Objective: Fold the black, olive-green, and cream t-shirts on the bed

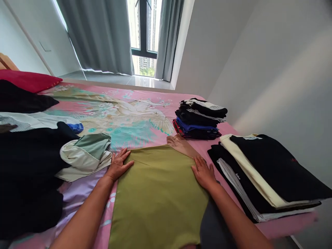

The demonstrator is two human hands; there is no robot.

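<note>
Olive-green folded cloth garment [158, 193], spread flat on the pink floral bedsheet [124, 114] straight ahead, a tan band at its far edge. Left hand [118, 166] pressed palm-down on the garment's left edge, fingers spread wide and flat, gripping nothing. Right hand [203, 173] laid likewise on the right edge, fingers splayed, holding nothing. Both placed at opposite sides, seemingly to pin the fabric taut and smooth it flat.

Just left of the left hand, a crumpled cream and sage-green garment [86, 154], touching or nearly touching the olive piece. Further left, a loose heap of black clothing [28, 173], unfolded. Beyond that, a red pillow [28, 80] by the wall.

Right of the right hand, a flat stack of folded black and cream tops [264, 173], near the bed's edge, probably kept apart from the unfolded heap. Behind it, a smaller pile of folded dark, blue and red-checked garments [198, 119]. Farther off, grey curtains [103, 34] framing a window [144, 34].
</note>
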